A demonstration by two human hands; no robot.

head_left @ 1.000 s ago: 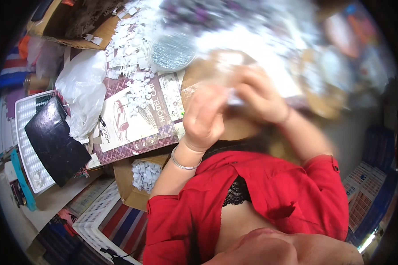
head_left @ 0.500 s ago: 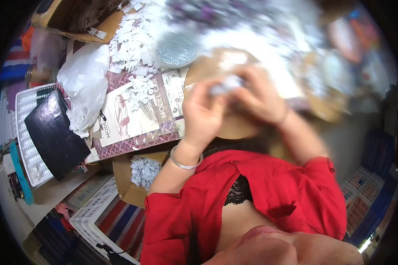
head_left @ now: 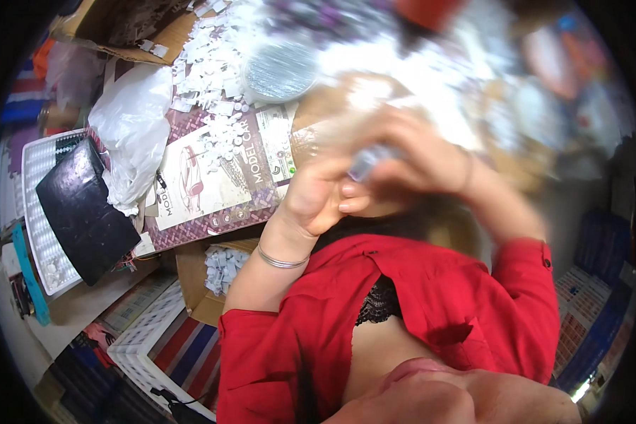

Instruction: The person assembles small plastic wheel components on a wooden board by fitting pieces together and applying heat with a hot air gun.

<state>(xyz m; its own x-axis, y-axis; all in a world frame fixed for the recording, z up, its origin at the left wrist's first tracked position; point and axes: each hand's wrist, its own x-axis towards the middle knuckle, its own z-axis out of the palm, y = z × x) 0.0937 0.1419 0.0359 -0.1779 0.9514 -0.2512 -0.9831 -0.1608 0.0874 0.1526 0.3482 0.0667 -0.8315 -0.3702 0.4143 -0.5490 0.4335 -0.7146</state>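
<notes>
A small whitish plastic piece (head_left: pixel 366 162), smeared by motion, sits between my hands in front of my chest. My right hand (head_left: pixel 420 152) is closed on it with thumb and fingers, its back turned up. Against the piece's left side, my left hand (head_left: pixel 318 194) has its fingers curled in; what they hold, if anything, is hidden. Beneath both hands is a brown round board or stool top (head_left: pixel 314 134). Left of it, small white plastic parts (head_left: pixel 222 134) lie scattered on a printed cardboard sheet (head_left: pixel 212 194), near a round dish of thin silvery pieces (head_left: pixel 281 71).
A crumpled clear plastic bag (head_left: pixel 131 134) lies on the left, beside a white basket (head_left: pixel 39 212) with a black sheet on it. Below the table edge, a cardboard box (head_left: pixel 191 283) holds grey-white parts. An open carton (head_left: pixel 95 32) stands at far left.
Both hands have come slightly lower, and the right hand has turned over the piece. My left fingers have curled in more. A blurred red shape has appeared at the top.
</notes>
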